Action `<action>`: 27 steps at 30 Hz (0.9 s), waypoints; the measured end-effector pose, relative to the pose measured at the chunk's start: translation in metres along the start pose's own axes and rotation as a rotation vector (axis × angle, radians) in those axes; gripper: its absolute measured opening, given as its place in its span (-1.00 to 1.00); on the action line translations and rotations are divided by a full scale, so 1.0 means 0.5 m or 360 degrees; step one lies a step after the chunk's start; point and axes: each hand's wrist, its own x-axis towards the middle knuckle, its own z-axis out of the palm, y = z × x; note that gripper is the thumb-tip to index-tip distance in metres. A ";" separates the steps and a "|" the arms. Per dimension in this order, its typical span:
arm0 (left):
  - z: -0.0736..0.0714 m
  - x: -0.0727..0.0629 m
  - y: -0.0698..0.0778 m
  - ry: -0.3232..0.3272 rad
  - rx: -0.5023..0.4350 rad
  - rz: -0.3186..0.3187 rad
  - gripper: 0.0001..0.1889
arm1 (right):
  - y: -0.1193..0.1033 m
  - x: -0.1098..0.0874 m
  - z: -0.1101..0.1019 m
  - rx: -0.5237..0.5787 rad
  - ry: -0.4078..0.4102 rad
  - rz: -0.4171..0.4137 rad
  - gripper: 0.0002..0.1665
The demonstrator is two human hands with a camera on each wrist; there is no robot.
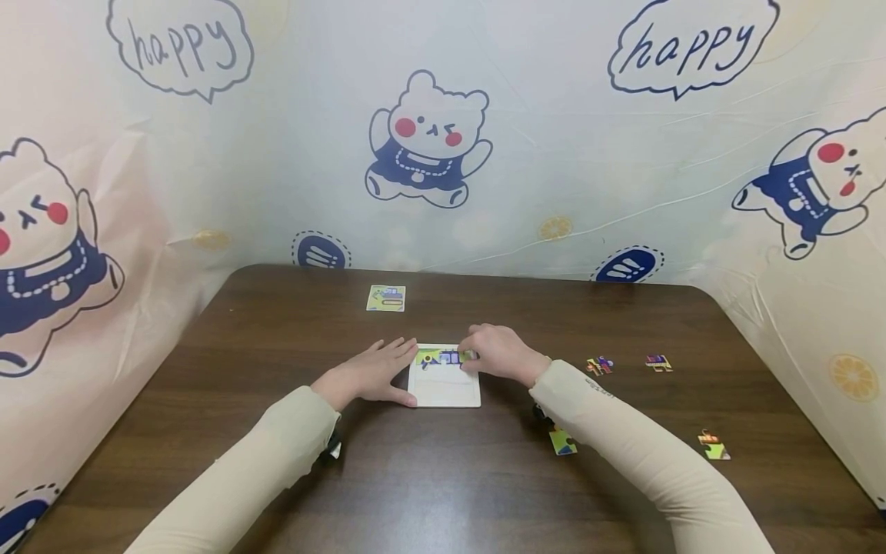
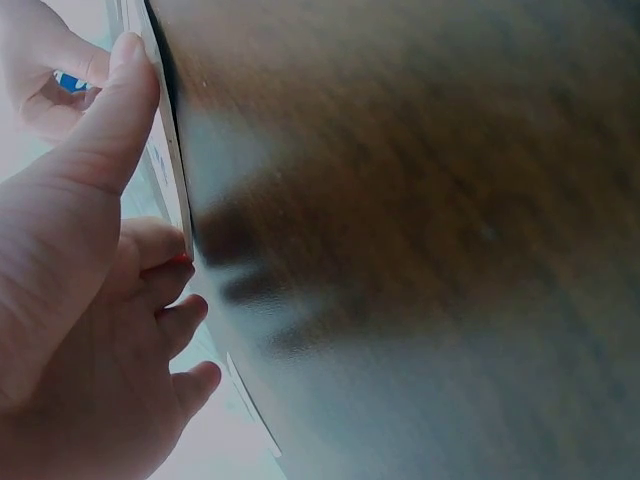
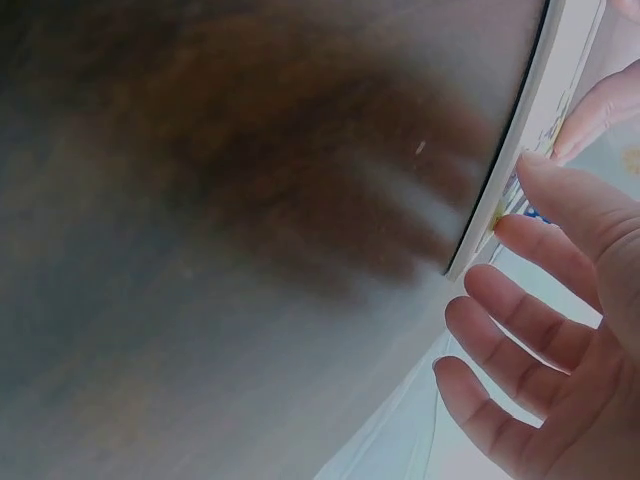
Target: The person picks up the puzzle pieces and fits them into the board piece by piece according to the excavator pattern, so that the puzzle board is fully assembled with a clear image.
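A white square puzzle tray (image 1: 444,390) lies in front of me, with joined colourful puzzle pieces (image 1: 436,357) along its far edge. My left hand (image 1: 377,373) rests at the tray's left side, fingers extended and thumb (image 2: 125,110) on the near left corner. At the tray's far right corner, my right hand (image 1: 501,354) pinches a puzzle piece between thumb and index finger. Most of that piece is hidden by the fingers; a bit of blue (image 3: 537,216) shows between them in the right wrist view. The other right fingers (image 3: 490,400) are loosely bent past the tray edge.
Loose puzzle pieces lie to the right: one (image 1: 599,365) beyond the right forearm, another (image 1: 659,362) farther right, one (image 1: 713,445) nearer the right edge, and a green one (image 1: 564,441) partly under the sleeve. A square picture card (image 1: 386,298) lies at the table's back.
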 end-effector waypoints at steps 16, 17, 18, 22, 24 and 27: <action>-0.001 0.002 0.002 0.0003 0.0017 0.0010 0.03 | 0.018 -0.030 -0.029 0.0091 0.0050 0.0095 -0.61; -0.001 0.002 0.002 0.0002 0.0021 0.0009 0.03 | 0.023 -0.036 -0.034 0.0104 0.0059 0.0118 -0.59; 0.000 0.002 0.002 0.0001 0.0023 0.0009 0.02 | 0.029 -0.042 -0.039 0.0127 0.0063 0.0138 -0.58; 0.000 0.002 0.002 -0.0001 0.0024 0.0005 0.02 | 0.051 -0.073 -0.059 0.0261 0.0075 0.0238 -0.52; 0.000 0.001 0.001 -0.0002 0.0023 0.0003 0.02 | 0.063 -0.089 -0.066 0.0316 0.0088 0.0270 -0.51; 0.000 -0.002 0.002 -0.0003 0.0018 -0.0004 0.02 | 0.083 -0.113 -0.067 0.0342 0.0116 0.0282 -0.50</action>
